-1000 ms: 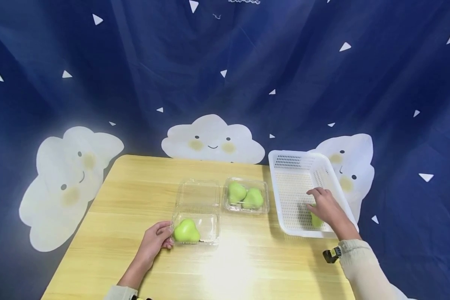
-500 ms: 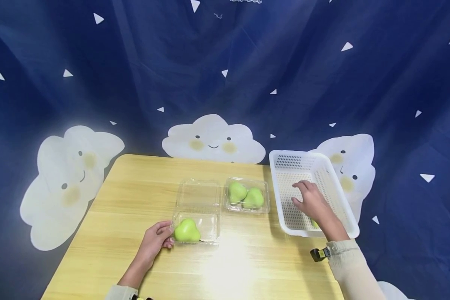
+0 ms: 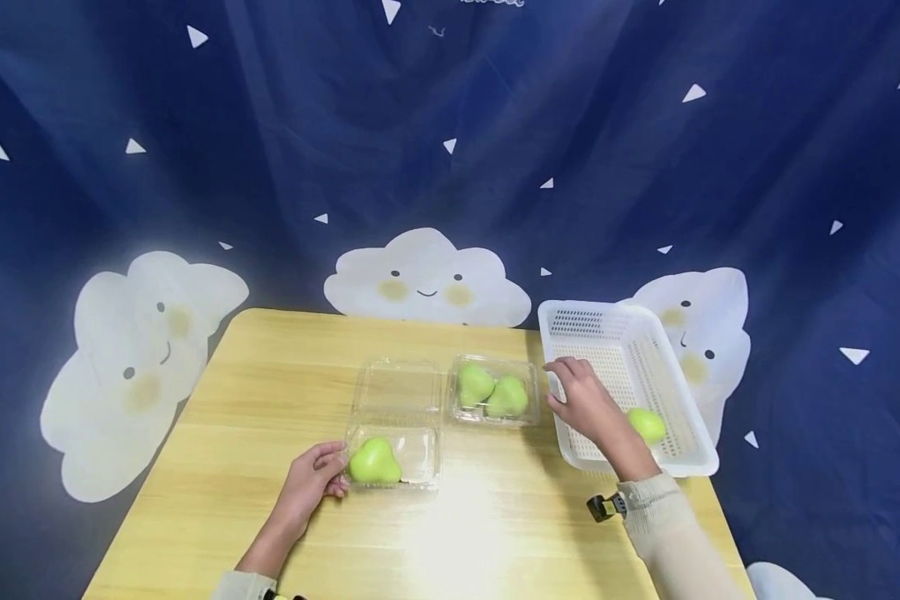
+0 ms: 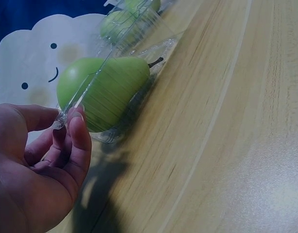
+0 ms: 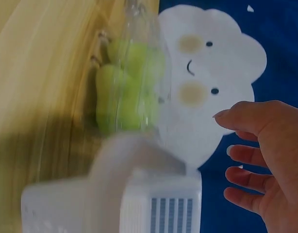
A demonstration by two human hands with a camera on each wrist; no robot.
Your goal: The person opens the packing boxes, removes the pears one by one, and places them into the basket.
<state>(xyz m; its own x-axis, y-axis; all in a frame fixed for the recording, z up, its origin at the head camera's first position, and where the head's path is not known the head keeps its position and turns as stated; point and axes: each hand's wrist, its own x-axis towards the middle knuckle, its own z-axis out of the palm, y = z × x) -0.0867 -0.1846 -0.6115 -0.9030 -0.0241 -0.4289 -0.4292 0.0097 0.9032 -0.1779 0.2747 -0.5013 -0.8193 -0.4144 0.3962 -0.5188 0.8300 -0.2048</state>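
Note:
In the head view my left hand (image 3: 313,483) pinches the left edge of an open clear plastic box (image 3: 417,454), which holds one green pear (image 3: 375,461). The left wrist view shows thumb and fingers (image 4: 77,114) closed on the box's rim, right beside the pear (image 4: 103,90). My right hand (image 3: 585,402) is over the left side of a white basket (image 3: 701,458), fingers spread and holding nothing. A green pear (image 3: 646,426) lies in the basket, behind the right wrist.
A closed clear box (image 3: 531,417) with two green pears (image 3: 507,397) stands between the open box and the basket. The open box's lid (image 3: 399,387) lies folded back on the wooden table (image 3: 270,367). Behind hangs a blue curtain (image 3: 390,100).
My right hand has moved left, from above the basket's pear to the basket's left rim, and that pear is now more visible. The left hand has stayed on the open box.

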